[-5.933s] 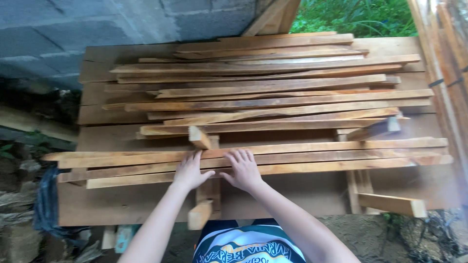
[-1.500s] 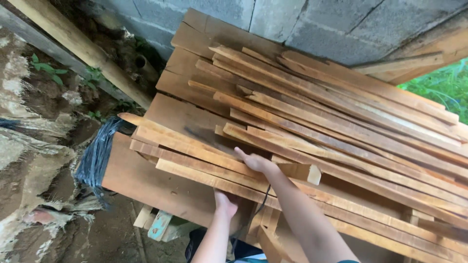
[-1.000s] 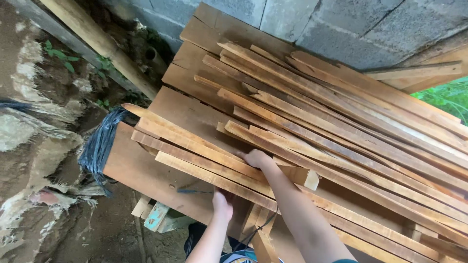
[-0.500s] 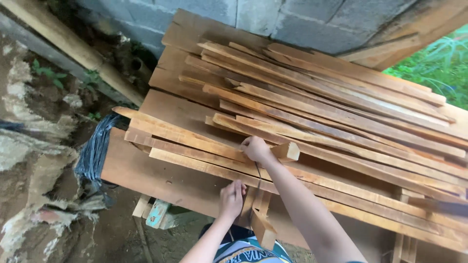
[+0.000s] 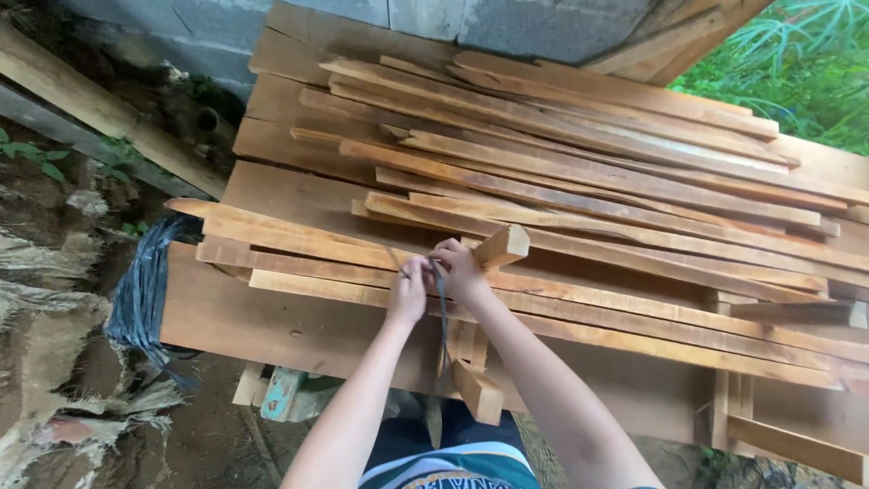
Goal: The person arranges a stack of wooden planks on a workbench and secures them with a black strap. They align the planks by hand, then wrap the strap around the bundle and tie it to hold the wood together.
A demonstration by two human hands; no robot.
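The person's two hands meet over a pile of long wooden strips (image 5: 579, 208) that lie on a big flat wooden bench (image 5: 299, 321). The left hand (image 5: 409, 292) and the right hand (image 5: 460, 272) are close together, almost touching. Both hands pinch a thin dark strap (image 5: 443, 308). The strap runs from the fingers down toward the person's body, over the front edge of the bench. The fingers of both hands are curled in, not spread out.

Just beside the right hand a short wooden block (image 5: 501, 245) pokes up, tilted, from between the strips. Another short block (image 5: 477, 391) sticks out below the front of the bench, near the person's arms.

The strips lie side by side and on top of each other, most of them running the long way across the bench. Some stick out past the left end.

At the left end of the bench hangs a bunch of dark plastic sheet (image 5: 145, 290). Behind the pile stands a grey block wall (image 5: 543, 23). Green plants (image 5: 797, 63) grow at the top right.
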